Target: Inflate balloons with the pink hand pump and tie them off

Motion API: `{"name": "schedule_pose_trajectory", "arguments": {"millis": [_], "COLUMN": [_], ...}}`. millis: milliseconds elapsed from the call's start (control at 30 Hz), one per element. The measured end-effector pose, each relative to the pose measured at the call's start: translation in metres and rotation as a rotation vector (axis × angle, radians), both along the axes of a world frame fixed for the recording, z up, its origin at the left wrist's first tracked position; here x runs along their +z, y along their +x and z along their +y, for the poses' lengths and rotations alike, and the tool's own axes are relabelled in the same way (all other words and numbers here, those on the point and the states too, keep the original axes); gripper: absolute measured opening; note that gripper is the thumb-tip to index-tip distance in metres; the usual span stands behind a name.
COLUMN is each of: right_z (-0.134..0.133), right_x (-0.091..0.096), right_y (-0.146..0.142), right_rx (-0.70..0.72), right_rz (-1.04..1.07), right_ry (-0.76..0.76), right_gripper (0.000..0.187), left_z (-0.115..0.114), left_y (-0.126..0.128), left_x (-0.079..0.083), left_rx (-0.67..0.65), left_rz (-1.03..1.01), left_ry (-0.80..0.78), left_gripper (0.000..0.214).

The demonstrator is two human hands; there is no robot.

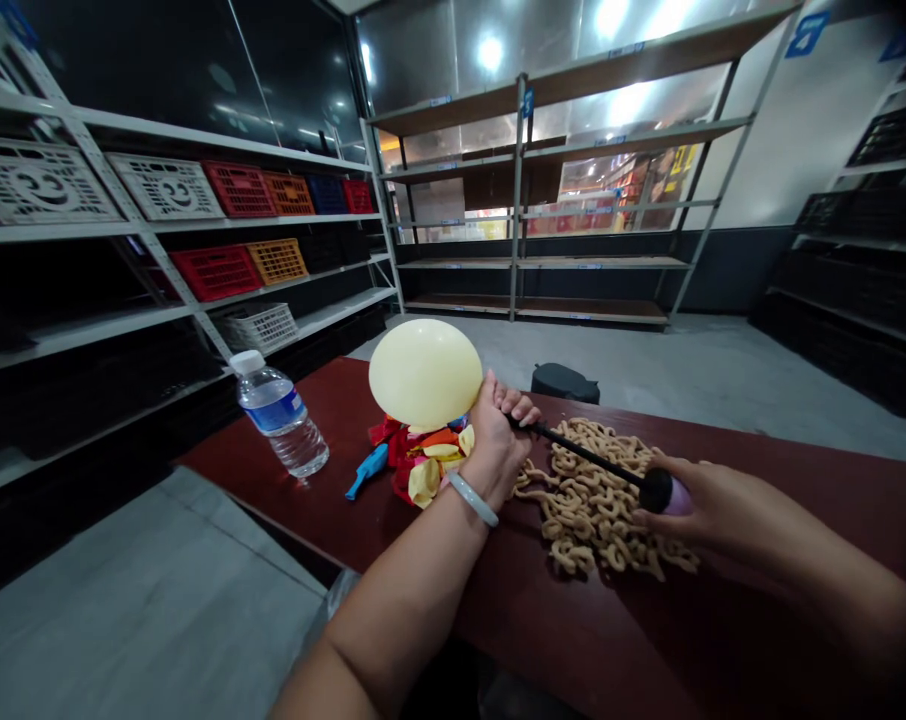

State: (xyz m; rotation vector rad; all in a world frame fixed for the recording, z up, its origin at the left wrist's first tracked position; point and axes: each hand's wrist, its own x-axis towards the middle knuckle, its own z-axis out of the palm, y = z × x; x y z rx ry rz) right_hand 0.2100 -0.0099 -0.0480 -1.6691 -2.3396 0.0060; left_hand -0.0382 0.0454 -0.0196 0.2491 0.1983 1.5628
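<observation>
A pale yellow balloon point(424, 372), partly blown up, sits at the tip of a hand pump. My left hand point(500, 438) is closed around the pump's nozzle end and the balloon's neck; a pale bangle rings that wrist. The pump's thin black rod point(582, 455) runs right to a purple barrel point(676, 496), and my right hand point(704, 505) is closed around that barrel. Under the balloon lies a heap of limp coloured balloons point(421, 460), with a blue one point(367, 472) at its left edge.
The dark red table point(588, 620) also bears a water bottle point(279, 412) at the left and a pile of tan curly pieces point(607, 505) under the pump. A black seat point(564, 382) stands behind the table. Metal shelves with coloured crates point(235, 190) line the walls.
</observation>
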Motion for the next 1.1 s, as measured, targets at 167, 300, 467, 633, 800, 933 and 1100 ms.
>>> {"name": "schedule_pose_trajectory", "arguments": {"millis": [167,300,467,633,800,933,1100], "right_z": [0.0,-0.008,-0.019,-0.021,-0.011,-0.003,-0.004], "right_x": [0.004,0.006,0.009,0.015,0.02,0.016,0.013], "right_y": [-0.022,-0.039,-0.052,-0.058,-0.032,-0.006,-0.008], "right_rx": [-0.002,0.0,-0.012,0.012,0.022,0.006,-0.044], "right_rz": [-0.109,-0.126,-0.08,0.014,-0.018,-0.002,-0.077], "right_ry": [0.023,0.121,0.14,0.065,-0.003,-0.083,0.02], "right_gripper": [0.057,0.051,0.042,0.04,0.054,0.059,0.058], "left_z": [-0.014,-0.035,-0.055,-0.048,-0.022,-0.006,-0.007], "left_y": [0.025,0.048,0.062,0.046,0.011,-0.006,0.001], "left_x": [-0.007,-0.009,-0.006,0.003,0.011,0.011,0.004], "left_rx": [-0.035,-0.084,-0.111,-0.134,-0.093,-0.024,0.024], "left_rz": [0.046,0.117,0.165,0.171,0.1,0.048,0.048], "left_ry": [0.001,0.033,0.094,0.111,0.093,0.066,0.046], "left_gripper": [0.048,0.052,0.052,0.052,0.05,0.05,0.05]}}
